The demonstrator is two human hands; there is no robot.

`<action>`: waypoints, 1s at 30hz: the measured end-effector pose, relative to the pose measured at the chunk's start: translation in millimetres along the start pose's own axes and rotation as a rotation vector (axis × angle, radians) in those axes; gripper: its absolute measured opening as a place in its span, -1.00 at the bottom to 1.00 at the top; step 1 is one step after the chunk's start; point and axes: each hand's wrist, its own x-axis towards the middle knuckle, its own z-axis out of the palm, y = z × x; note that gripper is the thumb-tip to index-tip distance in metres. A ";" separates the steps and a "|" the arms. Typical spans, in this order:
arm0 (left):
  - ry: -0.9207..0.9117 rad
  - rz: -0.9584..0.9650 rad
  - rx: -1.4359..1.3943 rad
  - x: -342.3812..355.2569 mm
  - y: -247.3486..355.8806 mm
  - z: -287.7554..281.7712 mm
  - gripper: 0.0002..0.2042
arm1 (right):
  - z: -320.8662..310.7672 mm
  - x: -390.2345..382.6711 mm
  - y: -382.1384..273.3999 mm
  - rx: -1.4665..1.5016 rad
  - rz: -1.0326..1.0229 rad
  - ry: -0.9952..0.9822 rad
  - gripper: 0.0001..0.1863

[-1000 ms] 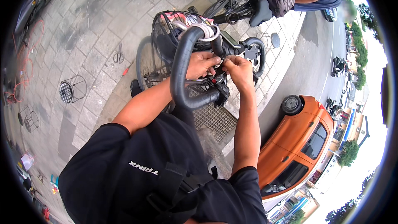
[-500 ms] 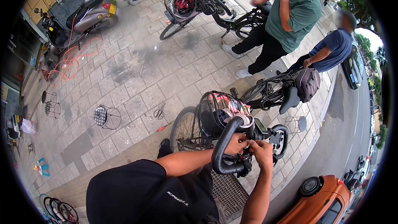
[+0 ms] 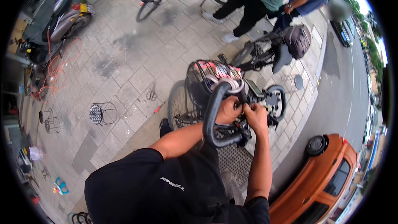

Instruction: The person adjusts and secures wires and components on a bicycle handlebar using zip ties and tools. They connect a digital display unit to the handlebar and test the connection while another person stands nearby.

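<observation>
My left hand (image 3: 228, 110) reaches through the curve of a bicycle's black wrapped handlebar (image 3: 210, 120), its fingers bent in a pinch. Close beside it, my right hand (image 3: 256, 117) is closed too, thumb and fingertips together near the middle of the bar. Whatever the fingertips hold is too small and too hidden to name. Just ahead of my hands, a flat device with a screen (image 3: 255, 88) is fixed to the bar. A black wire basket (image 3: 198, 82) with pink and white stuff in it hangs at the front, above the front wheel (image 3: 176, 103).
Another bicycle with a dark bag (image 3: 298, 41) stands ahead, near two people. A patterned stool (image 3: 96, 114), a red-handled tool (image 3: 157, 109) and an orange hose (image 3: 54, 72) are on the paving to the left. On the road at right is an orange car (image 3: 317, 182).
The whole view has shifted, and surrounding things sit higher in it. My hands stay at the same part of the handlebar, with their fingertips slightly rearranged. The green-shirted person's raised arm has come down.
</observation>
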 end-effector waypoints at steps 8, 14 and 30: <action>-0.139 -0.128 -0.216 2.5 -0.2 0.6 -0.80 | -8.4 -4.1 -8.0 0.011 0.052 -0.046 -0.59; -0.199 -0.195 -0.253 3.2 13.6 -7.7 -0.77 | -24.4 1.2 -12.0 -0.416 -0.380 -0.011 -0.61; -0.275 -0.409 -0.485 4.8 25.6 -13.2 -0.76 | -24.7 -13.3 -27.4 -0.644 -0.432 -0.033 -0.70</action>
